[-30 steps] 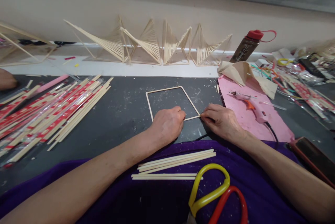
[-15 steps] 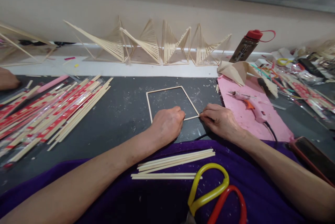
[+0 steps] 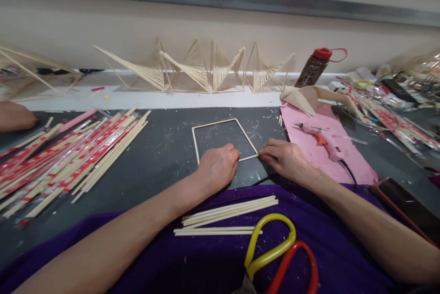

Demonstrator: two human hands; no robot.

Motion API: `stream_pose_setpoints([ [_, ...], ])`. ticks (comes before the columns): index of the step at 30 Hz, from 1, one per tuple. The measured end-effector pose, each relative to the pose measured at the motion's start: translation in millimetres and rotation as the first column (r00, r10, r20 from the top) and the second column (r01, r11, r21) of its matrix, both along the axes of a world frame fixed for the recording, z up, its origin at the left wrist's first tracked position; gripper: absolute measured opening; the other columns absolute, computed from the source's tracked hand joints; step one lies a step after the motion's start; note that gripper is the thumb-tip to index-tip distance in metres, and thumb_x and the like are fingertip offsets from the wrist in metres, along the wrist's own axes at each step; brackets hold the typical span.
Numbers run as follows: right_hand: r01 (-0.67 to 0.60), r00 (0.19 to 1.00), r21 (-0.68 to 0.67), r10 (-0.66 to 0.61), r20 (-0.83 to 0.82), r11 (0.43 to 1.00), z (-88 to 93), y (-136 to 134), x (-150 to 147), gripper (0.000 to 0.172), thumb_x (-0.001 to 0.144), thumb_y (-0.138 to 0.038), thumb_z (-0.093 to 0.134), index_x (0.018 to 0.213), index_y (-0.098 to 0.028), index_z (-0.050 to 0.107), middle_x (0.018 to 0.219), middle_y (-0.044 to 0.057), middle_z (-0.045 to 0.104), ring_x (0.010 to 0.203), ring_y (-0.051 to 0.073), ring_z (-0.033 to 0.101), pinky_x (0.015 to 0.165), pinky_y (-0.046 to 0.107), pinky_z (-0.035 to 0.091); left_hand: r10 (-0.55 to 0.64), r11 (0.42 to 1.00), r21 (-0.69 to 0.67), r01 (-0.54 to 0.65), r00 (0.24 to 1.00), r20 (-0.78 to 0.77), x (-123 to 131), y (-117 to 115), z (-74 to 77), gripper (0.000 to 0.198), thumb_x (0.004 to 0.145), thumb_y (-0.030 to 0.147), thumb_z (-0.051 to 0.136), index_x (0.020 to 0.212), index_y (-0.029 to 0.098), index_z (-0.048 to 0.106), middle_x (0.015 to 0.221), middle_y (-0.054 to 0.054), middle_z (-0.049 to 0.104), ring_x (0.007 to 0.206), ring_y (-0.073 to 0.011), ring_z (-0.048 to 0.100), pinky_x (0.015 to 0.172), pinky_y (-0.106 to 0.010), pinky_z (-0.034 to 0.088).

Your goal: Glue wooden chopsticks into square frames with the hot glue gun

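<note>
A four-sided frame of thin wooden sticks [image 3: 213, 123] lies flat on the dark grey table [image 3: 161, 147]. My left hand [image 3: 220, 165] is closed on its near side, hiding the near left corner and part of that stick. At the near right corner, the fingertips of my right hand [image 3: 283, 158] pinch the frame. Loose wooden sticks [image 3: 230, 209] rest on the purple cloth [image 3: 144, 234] over my lap. Beside them lie scissors [image 3: 271, 257] with one yellow and one red handle.
Packaged sticks [image 3: 79, 161] are heaped at left, near another person's hand [image 3: 15, 117]. A pink glue gun [image 3: 323, 140] lies on pink paper [image 3: 357, 165] at right, near a phone [image 3: 405, 207]. Stick models [image 3: 192, 74] and a red-capped bottle [image 3: 312, 69] stand along the wall.
The camera view has shifted slightly. Both hands keep their grip on the frame, which has not visibly moved on the table.
</note>
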State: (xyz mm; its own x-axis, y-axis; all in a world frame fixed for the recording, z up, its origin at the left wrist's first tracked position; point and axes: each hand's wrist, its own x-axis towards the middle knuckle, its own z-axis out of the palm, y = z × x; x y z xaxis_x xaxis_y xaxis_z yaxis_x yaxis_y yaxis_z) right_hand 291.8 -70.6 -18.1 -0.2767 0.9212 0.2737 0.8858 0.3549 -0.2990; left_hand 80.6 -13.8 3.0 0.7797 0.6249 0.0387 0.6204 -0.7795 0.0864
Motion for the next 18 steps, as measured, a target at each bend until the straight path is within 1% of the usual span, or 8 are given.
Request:
stream_pose_setpoints([
  [3, 0.057, 0.997, -0.005, -0.058, -0.049, 0.998, 4.6, -2.1, 3.5, 0.018, 0.086, -0.021, 0.050, 0.084, -0.020, 0.068, 0.078, 0.002, 0.064, 0.070, 0.012, 0.059, 0.062, 0.021, 0.041, -0.005, 1.000, 0.022, 0.005, 1.000, -0.023, -1.6, -1.8, 0.6, 0.030, 0.090, 0.026, 0.035, 0.081, 0.016, 0.061, 0.085, -0.006, 0.061, 0.070, -0.0183, 0.059, 0.056, -0.028, 0.041],
  [6, 0.100, 0.991, 0.047, -0.095, -0.090, 0.994, 7.8, -4.8, 8.0, 0.017, 0.085, -0.021, 0.050, 0.087, -0.020, 0.067, 0.083, 0.003, 0.065, 0.072, 0.012, 0.060, 0.064, 0.022, 0.043, -0.017, 1.000, 0.013, 0.017, 0.999, -0.036, -2.4, -3.6, 4.9, 0.034, 0.091, 0.029, 0.033, 0.086, 0.017, 0.065, 0.085, -0.006, 0.061, 0.069, -0.0182, 0.060, 0.055, -0.029, 0.042],
  [9, 0.109, 0.990, 0.083, -0.101, -0.096, 0.991, 8.2, -5.6, 11.8, 0.018, 0.085, -0.021, 0.049, 0.087, -0.019, 0.067, 0.084, 0.003, 0.065, 0.074, 0.012, 0.060, 0.065, 0.022, 0.043, -0.009, 1.000, 0.013, 0.008, 1.000, 0.006, -4.8, -2.3, 14.9, 0.033, 0.091, 0.030, 0.035, 0.092, 0.020, 0.067, 0.087, -0.005, 0.063, 0.073, -0.0177, 0.061, 0.058, -0.028, 0.043],
  [11, 0.111, 0.991, 0.088, -0.103, -0.091, 0.990, 7.1, -5.1, 13.3, 0.018, 0.085, -0.021, 0.049, 0.087, -0.019, 0.067, 0.084, 0.003, 0.065, 0.074, 0.012, 0.061, 0.064, 0.022, 0.043, 0.027, 0.999, 0.035, -0.030, 0.997, 0.075, -10.1, 1.8, 25.0, 0.032, 0.091, 0.031, 0.037, 0.094, 0.022, 0.067, 0.091, -0.004, 0.065, 0.079, -0.0177, 0.062, 0.063, -0.028, 0.044],
  [13, 0.109, 0.992, 0.084, -0.102, -0.077, 0.991, 5.6, -4.9, 13.9, 0.018, 0.084, -0.020, 0.050, 0.087, -0.020, 0.067, 0.083, 0.003, 0.065, 0.073, 0.012, 0.061, 0.064, 0.022, 0.043, 0.068, 0.996, 0.043, -0.075, 0.986, 0.152, -19.9, 8.0, 36.4, 0.030, 0.090, 0.032, 0.040, 0.094, 0.022, 0.068, 0.092, -0.003, 0.067, 0.084, -0.0172, 0.062, 0.069, -0.028, 0.045],
  [15, 0.099, 0.994, 0.082, -0.095, -0.060, 0.992, 4.2, -5.6, 13.7, 0.018, 0.085, -0.021, 0.050, 0.088, -0.020, 0.067, 0.084, 0.002, 0.065, 0.072, 0.013, 0.061, 0.063, 0.022, 0.044, 0.089, 0.995, 0.016, -0.094, 0.977, 0.193, -34.2, 14.4, 46.2, 0.027, 0.088, 0.032, 0.044, 0.091, 0.021, 0.069, 0.092, -0.002, 0.068, 0.085, -0.0162, 0.062, 0.073, -0.027, 0.045],
  [18, 0.071, 0.997, 0.100, -0.066, -0.049, 0.993, 3.9, -8.4, 11.8, 0.019, 0.086, -0.023, 0.049, 0.091, -0.020, 0.067, 0.086, 0.003, 0.065, 0.073, 0.013, 0.061, 0.065, 0.023, 0.045, 0.139, 0.990, -0.028, -0.136, 0.973, 0.186, -59.9, 19.4, 52.0, 0.024, 0.085, 0.029, 0.048, 0.091, 0.021, 0.069, 0.092, -0.001, 0.069, 0.082, -0.0148, 0.062, 0.072, -0.026, 0.045],
])
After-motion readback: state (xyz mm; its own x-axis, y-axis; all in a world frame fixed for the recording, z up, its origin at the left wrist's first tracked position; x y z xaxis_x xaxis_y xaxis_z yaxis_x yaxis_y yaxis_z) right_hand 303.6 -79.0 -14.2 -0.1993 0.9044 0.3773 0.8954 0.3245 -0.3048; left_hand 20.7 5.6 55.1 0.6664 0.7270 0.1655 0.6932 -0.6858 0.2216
